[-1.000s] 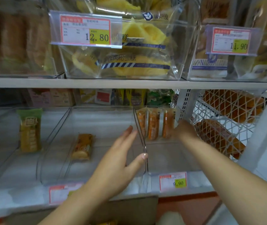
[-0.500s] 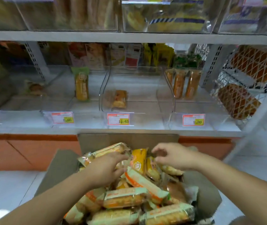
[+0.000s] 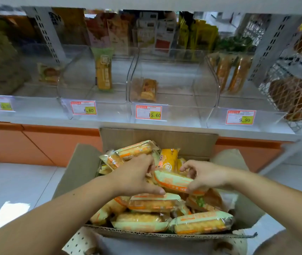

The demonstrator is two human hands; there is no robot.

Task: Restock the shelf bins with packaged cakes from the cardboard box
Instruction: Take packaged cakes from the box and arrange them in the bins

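An open cardboard box (image 3: pixel 157 140) on the floor holds several packaged cakes in pale green and orange wrappers. My left hand (image 3: pixel 135 177) and my right hand (image 3: pixel 203 177) both grip one cake packet (image 3: pixel 174 182) on top of the pile, one at each end. Above stands the shelf with clear plastic bins: the right bin (image 3: pixel 212 115) holds three upright orange cakes (image 3: pixel 233 72), the middle bin (image 3: pixel 187 111) one small packet (image 3: pixel 147 90), the left bin (image 3: pixel 65 107) a tall green-topped packet (image 3: pixel 104 70).
Price tags reading 6.80 (image 3: pixel 83 107), 15.60 (image 3: pixel 148 112) and 9.90 (image 3: pixel 240 117) hang on the bin fronts. A white mesh rack of bread (image 3: pixel 293 96) stands at right. An orange base panel (image 3: pixel 45 142) runs under the shelf, with white floor tiles (image 3: pixel 16 183) around the box.
One second ago both hands were up at the right bin on the shelf. They dropped down to the box, and now they have closed on one cake packet.
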